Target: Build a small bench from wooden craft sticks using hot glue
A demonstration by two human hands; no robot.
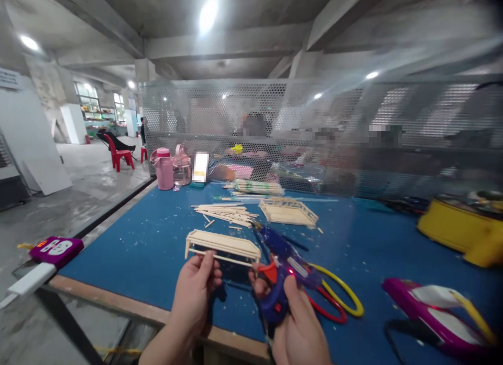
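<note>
My left hand is closed, its thumb and fingers pinching the lower front stick of a small wooden-stick frame. The frame has a flat slatted top and short legs. My right hand is wrapped round the handle of a blue glue gun with an orange trigger and a lit red light. The gun's nozzle points up and left, behind the frame's right end. Scissors with red and yellow handles lie partly behind the gun.
Loose sticks, a second stick frame and bundled sticks lie farther back. A pink jug stands back left. Purple power strips and a yellow container flank the blue table. Behind is a perforated screen.
</note>
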